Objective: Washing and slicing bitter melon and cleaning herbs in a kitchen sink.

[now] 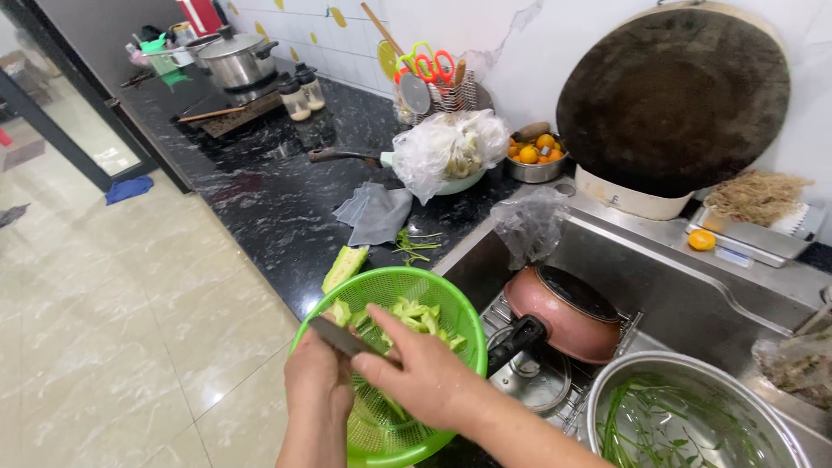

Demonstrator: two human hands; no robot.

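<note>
Here, from the head camera, the left hand (316, 381) is wrapped tight round the handle of a knife (345, 336), whose dark blade lies slanted over the near rim of a green colander (451, 305). The right hand (425, 368) reaches across it, fingers (387, 322) loosely curled and pressing on pale green vegetable pieces (416, 315) heaped in the colander; whether it pinches one piece or only steadies the heap cannot be told. The colander sits at the counter's edge, just beside the sink (685, 295), where a reddish pan (563, 314) rests on a rack and a steel basin of greens (685, 425) stands near the right forearm. A longer strip of the same vegetable (345, 267) leans on the colander's far-left rim. To cut well here, I judge the blade should move away from the right fingertips, which look close to its edge, in short strokes, with the colander kept from tipping off the counter. One view only.
</note>
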